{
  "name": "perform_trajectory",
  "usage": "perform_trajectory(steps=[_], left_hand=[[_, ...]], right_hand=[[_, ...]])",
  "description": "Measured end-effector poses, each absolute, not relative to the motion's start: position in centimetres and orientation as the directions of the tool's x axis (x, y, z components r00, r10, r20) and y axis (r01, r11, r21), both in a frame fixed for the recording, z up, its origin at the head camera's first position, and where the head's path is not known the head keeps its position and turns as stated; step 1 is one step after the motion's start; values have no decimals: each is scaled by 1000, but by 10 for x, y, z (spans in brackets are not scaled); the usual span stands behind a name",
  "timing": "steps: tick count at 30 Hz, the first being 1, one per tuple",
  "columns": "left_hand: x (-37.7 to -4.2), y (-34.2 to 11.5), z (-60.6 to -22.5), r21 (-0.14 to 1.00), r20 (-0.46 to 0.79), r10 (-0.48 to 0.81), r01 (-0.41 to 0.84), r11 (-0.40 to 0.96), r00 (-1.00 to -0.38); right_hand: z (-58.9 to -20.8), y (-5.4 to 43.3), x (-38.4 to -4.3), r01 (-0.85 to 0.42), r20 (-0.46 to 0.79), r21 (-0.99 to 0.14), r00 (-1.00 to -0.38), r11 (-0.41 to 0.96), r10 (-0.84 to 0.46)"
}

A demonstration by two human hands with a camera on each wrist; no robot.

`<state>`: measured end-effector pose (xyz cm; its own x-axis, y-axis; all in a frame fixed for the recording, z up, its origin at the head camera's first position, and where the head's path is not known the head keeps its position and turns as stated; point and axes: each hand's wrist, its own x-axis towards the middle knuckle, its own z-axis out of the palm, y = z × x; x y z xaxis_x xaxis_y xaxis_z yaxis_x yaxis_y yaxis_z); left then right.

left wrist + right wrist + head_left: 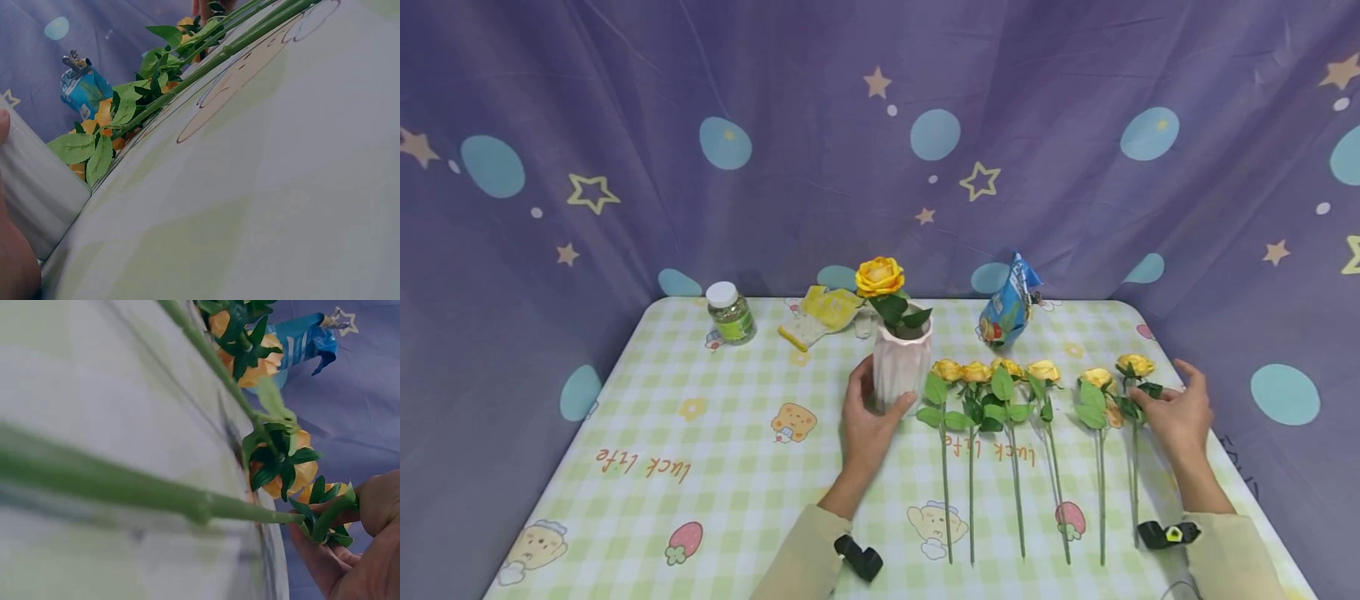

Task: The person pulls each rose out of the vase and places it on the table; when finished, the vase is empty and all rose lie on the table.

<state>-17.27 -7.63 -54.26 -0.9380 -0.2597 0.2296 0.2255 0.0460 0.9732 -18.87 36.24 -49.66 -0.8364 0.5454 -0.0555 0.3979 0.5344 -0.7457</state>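
A white ribbed vase [901, 371] stands upright near the middle of the table, with one yellow rose [880, 277] in it. My left hand [868, 425] grips the vase from its left side, thumb across the front. Several yellow artificial roses lie side by side to the right, stems toward me. At the far right of this row, my right hand [1180, 421] pinches the last rose [1135, 365] by its stem just under the flower, among its leaves. The right wrist view shows its green stem [237, 509] running to the fingers [315, 556].
Behind the vase lies a yellow and white glove [823, 312]. A jar with a white lid [731, 312] stands at the back left. At the back right is a blue snack bag [1009, 307] closed with a clip. A checked cloth [647, 400] covers the table.
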Motion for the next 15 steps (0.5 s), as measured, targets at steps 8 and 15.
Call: perform_trajectory(steps=[8, 15], left_hand=[[-172, -76, -541, 975, 222, -257, 215, 56, -941], [-173, -77, -542, 974, 226, -250, 210, 87, -942]], right_hand=[[-507, 366, -188, 405, -109, -732, -864, 548, 492], [-513, 353, -193, 375, -113, -721, -893, 583, 435]])
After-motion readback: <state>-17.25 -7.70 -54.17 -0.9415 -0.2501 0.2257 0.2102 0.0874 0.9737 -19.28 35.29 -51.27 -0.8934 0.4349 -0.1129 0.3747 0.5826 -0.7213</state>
